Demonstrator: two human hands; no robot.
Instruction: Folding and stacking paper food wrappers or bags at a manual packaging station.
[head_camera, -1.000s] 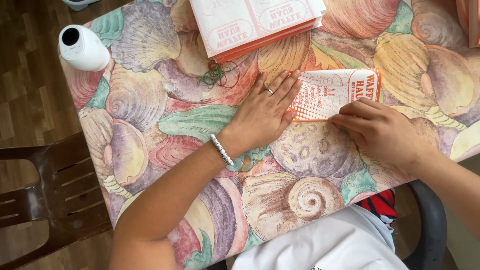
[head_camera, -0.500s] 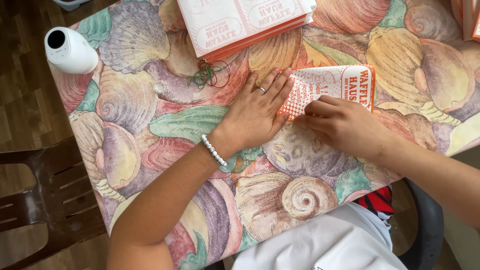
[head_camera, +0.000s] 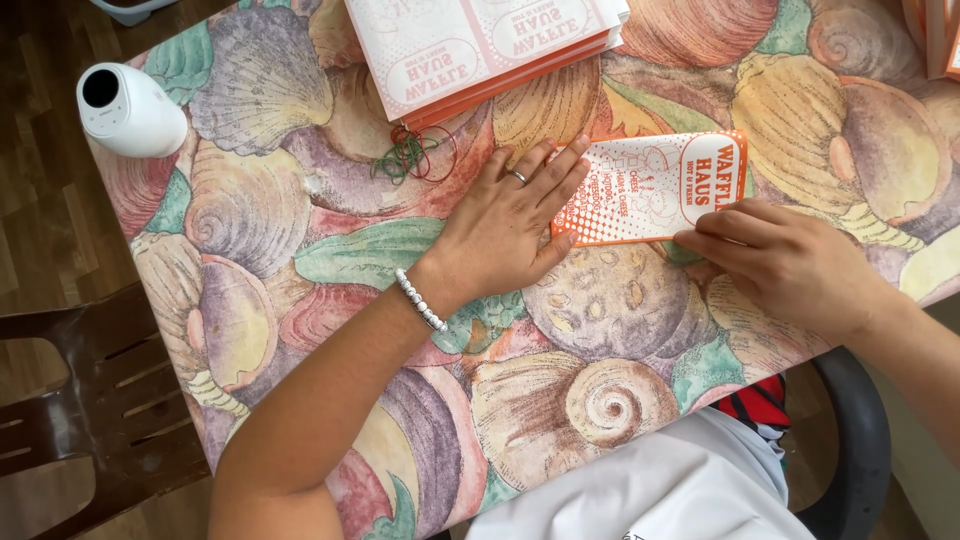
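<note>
Since the earlier frame the right hand (head_camera: 790, 262) has shifted to the lower edge of the flat orange-and-white printed paper sleeve (head_camera: 655, 188) on the shell-patterned table (head_camera: 250, 250), pinching it, while the left hand (head_camera: 510, 225) presses flat and ungripped on its left end; creasing appears in hand, and next calls for firm, even pressure along the fold.

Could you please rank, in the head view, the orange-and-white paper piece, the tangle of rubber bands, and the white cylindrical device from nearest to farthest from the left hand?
From the left hand:
1. Orange-and-white paper piece, under its fingers, to the right.
2. Tangle of rubber bands, just up-left of the hand, below the stack of printed sheets.
3. White cylindrical device, at the table's far left corner.
</note>
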